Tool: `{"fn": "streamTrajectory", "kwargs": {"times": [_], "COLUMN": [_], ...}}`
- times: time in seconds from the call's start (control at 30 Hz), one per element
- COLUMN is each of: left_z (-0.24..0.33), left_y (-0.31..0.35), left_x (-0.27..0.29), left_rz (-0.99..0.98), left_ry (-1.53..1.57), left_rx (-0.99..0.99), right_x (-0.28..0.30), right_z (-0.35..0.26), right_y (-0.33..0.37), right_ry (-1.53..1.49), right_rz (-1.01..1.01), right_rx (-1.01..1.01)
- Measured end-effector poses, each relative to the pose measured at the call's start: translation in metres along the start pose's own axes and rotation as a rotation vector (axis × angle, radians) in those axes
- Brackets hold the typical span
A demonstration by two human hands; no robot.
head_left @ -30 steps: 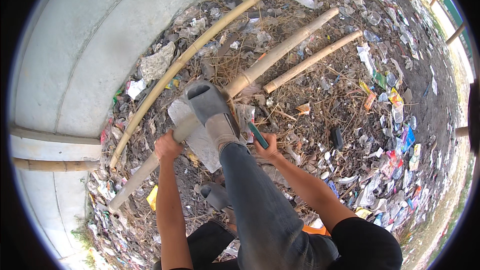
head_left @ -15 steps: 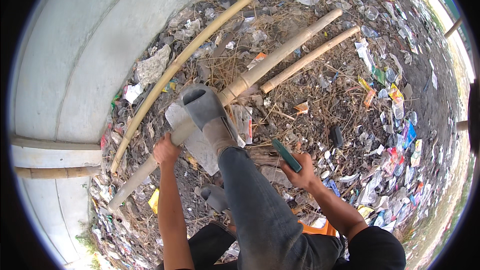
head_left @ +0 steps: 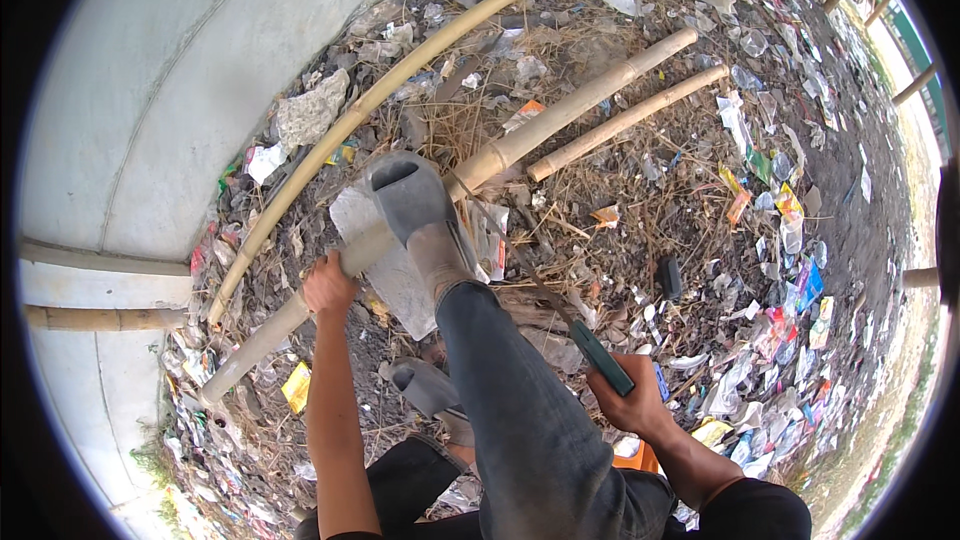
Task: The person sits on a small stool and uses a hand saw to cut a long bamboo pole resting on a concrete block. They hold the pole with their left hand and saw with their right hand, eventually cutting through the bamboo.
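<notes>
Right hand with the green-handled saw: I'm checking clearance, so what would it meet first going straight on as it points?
Likely the thick bamboo pole: the saw in the right hand points there, its tip seemingly at it, though depth is unclear.

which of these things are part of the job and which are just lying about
In use:
thick bamboo pole, held by the left hand, under a grey shoe
green-handled blade, in the right hand
pale slab, seemingly beneath the pole

Lying about:
thinner bamboo piece
long bamboo pole nearest the wall
stone chunk
small black object
scattered wrappers
</notes>
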State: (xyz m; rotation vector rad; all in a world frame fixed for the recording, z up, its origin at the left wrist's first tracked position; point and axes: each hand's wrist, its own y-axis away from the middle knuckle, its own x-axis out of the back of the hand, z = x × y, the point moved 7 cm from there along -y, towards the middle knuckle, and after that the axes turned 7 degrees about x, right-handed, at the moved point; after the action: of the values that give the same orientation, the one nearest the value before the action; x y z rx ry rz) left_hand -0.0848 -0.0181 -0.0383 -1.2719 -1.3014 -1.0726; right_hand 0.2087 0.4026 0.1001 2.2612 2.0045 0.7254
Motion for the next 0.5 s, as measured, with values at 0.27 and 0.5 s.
{"fn": "streamTrajectory", "kwargs": {"times": [0.27,0.5], "left_z": [0.001,-0.005], "left_y": [-0.004,0.009], "left_x": [0.000,0.013], "left_rz": [-0.025,-0.117], "left_ry": [0.045,0.010], "left_rx": [-0.130,-0.008], "right_x": [-0.061,-0.101], "right_z": [-0.005,0.000], "right_y": [-0.210,-0.234], "right_ry": [0.021,-0.001], "right_rz": [0.178,0.233], "right_rx": [0.131,0.272]}}
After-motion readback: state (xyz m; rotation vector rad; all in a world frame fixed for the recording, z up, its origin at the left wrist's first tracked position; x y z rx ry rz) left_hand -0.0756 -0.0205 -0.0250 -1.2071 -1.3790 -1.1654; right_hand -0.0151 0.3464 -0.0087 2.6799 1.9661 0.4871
